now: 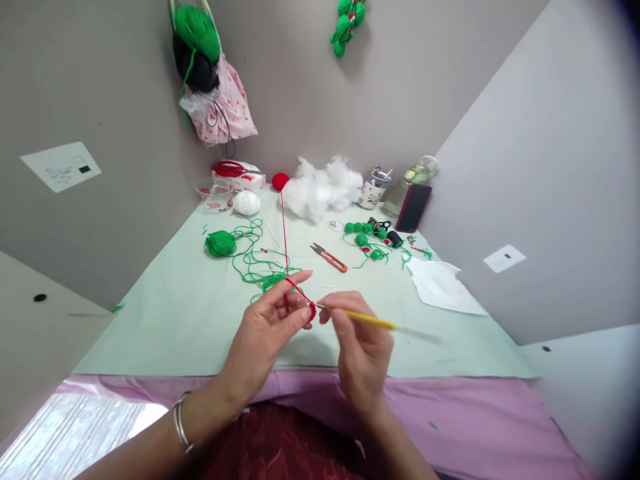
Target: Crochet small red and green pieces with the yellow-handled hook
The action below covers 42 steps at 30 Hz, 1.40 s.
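Pale green tabletop (165, 320), grey corner. Near edge, centre: left hand (265, 327) pinches red crochet piece (312, 311); right hand (357, 340) grips yellow hook (373, 322), tip at the piece. Red strand (284, 233) crosses loose green yarn (255, 267) to red ball (281, 181) at far edge; a tug could prob. snag it & drop a loop.

One head-worn camera looks forward and down from just above the person's lap. It sits close over the left hand (265, 333) and right hand (363, 353) and faces across the table (175, 320) to the back wall (300, 100). The wide lens bends the edges, and the right border darkens, probably from vignetting.
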Motion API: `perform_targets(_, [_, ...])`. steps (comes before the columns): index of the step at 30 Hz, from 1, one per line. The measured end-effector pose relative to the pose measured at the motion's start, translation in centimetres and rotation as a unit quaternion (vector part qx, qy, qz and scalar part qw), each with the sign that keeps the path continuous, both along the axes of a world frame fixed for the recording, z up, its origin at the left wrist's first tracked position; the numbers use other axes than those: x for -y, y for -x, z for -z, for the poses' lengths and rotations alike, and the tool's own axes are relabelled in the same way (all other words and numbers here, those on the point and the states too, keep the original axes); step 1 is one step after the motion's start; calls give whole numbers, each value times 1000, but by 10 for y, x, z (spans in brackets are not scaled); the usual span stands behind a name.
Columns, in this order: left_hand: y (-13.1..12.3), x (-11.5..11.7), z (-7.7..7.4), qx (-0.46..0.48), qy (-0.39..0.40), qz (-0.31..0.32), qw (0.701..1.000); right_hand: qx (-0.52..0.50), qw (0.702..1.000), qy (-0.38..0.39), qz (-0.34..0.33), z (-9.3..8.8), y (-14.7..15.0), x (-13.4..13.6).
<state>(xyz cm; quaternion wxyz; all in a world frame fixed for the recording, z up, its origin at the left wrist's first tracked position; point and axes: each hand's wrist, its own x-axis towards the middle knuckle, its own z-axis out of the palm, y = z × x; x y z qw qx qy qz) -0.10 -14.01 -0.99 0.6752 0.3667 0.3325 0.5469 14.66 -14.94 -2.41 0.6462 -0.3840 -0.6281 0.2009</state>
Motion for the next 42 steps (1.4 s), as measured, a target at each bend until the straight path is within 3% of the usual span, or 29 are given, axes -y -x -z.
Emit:
perform_targets(3, [-3,4,1,12,16,31,999,144,979,-130,58,9,2,1])
perform_targets(5, [-2,4,-1,30,50,59,997,120,980,-147,62,11,2,1])
perform_targets(8, [4,1,-8,49,75,85,992,-4,999,-47,-2,6,1,0])
perform_targets(11, [9,-2,-12,62,79,103,990,-110,988,52,-99,-3,-3,-2])
perform_targets(13, [11,-3,-12,59,75,106,990,-132,981,75,-123,-6,-6,-1])
perform_targets(15, [11,-2,-11,43,62,90,993,-73,992,55,-92,-5,-7,2])
perform_targets(17, [9,-1,-10,21,40,59,997,50,998,-16,-33,-1,-8,6])
perform_targets(21, [6,1,-8,38,51,46,997,255,952,-162,50,10,-7,10])
perform_targets(23, [6,0,-8,73,92,77,990,231,959,-156,61,11,-6,10])
perform_targets(26, [8,-3,-9,102,134,102,980,75,994,-73,39,6,-5,8])
perform_targets(28, [9,-4,-9,100,130,93,982,-19,1000,-18,3,-1,-4,5])
perform_targets(30, [7,-3,-10,87,109,85,987,-48,998,3,-26,-7,-2,2])
perform_targets(36, [-1,1,-8,42,62,46,996,62,997,-36,0,-3,3,2])
perform_targets(40, [-1,-2,-3,71,92,58,992,196,968,-134,77,11,0,6])
perform_targets(42, [1,-4,-1,90,120,75,986,185,971,-136,74,11,-3,6])
